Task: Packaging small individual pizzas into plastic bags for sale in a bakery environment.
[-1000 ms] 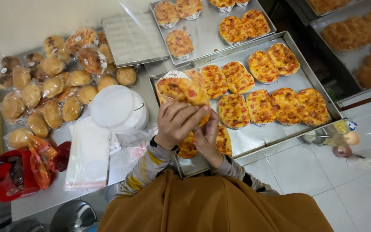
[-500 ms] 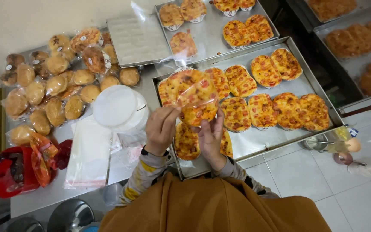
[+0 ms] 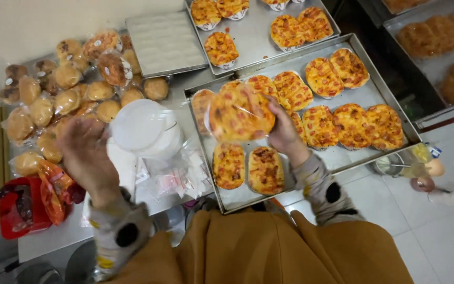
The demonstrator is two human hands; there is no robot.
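I am standing in a bakery's packing area. In front of me a large metal baking tray (image 3: pixel 374 100) carries rows of small pizza-topped breads (image 3: pixel 350 123), and a second tray (image 3: pixel 253 39) behind it carries more. To my left the tabletop (image 3: pixel 53 236) is heaped with round buns sealed in clear bags (image 3: pixel 53 100), beside a stack of empty clear bags (image 3: pixel 179 179). Further trays of baked goods (image 3: pixel 437 42) sit on a rack to my right, above a white tiled floor (image 3: pixel 442 236).

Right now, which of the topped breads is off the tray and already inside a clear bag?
The bagged bread held up in the right hand, above the near tray. The others lie bare on trays; the left hand holds none.
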